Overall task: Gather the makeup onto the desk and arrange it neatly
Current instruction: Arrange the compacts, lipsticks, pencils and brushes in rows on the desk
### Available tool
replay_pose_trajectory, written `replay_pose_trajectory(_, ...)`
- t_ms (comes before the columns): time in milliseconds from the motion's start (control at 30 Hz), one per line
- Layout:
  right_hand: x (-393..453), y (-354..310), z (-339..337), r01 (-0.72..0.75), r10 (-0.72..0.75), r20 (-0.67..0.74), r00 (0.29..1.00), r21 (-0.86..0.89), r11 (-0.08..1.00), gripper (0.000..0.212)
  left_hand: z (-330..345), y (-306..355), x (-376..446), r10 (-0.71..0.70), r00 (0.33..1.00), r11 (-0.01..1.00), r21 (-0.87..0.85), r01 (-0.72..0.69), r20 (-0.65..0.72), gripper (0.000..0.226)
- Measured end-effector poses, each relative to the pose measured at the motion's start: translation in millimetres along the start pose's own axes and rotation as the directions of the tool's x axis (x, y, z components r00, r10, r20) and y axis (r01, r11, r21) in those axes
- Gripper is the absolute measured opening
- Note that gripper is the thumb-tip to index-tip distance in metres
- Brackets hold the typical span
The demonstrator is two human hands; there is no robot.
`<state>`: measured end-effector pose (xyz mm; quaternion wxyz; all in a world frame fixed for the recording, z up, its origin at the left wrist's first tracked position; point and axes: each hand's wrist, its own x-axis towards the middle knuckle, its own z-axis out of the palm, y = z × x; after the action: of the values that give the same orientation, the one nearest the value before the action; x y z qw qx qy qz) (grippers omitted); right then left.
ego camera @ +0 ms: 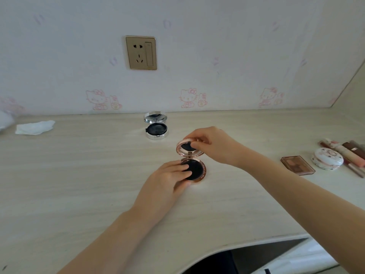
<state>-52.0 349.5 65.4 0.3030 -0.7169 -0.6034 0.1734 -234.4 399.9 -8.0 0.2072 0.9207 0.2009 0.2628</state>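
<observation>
On the desk (79, 175), near its middle, the rose-gold compact (192, 165) lies open, in front of the open silver compact (156, 125). The left hand (167, 178) grips its base, fingers curled around it; the right hand (209, 145) pinches the lid rim. Likely closing: steady the base and lower the lid squarely.
</observation>
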Motion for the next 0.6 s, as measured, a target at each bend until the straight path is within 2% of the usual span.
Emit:
replay_pose_trajectory(233, -17.5, 17.5, 2.9, -0.066, 0.077, -0.053, 0.996, 0.182, 0.981, 0.029, 1.9, -0.8, -0.7, -0.009, 1.000, 1.000, -0.009, 0.009, 0.019, 0.028)
replay_pose_trajectory(400, -29.5, 27.3, 14.9, -0.091, 0.134, -0.090, 0.987, 0.378, 0.922, 0.032, 3.3, -0.9, -0.9, -0.022, 1.000, 1.000, -0.006, 0.022, 0.020, 0.029)
replay_pose_trajectory(600, -21.4, 27.6, 17.9, -0.098, 0.161, -0.130, 0.978, 0.395, 0.914, 0.031, 3.7, -0.4, -1.3, -0.033, 0.999, 0.998, 0.054, 0.031, 0.035, 0.029)
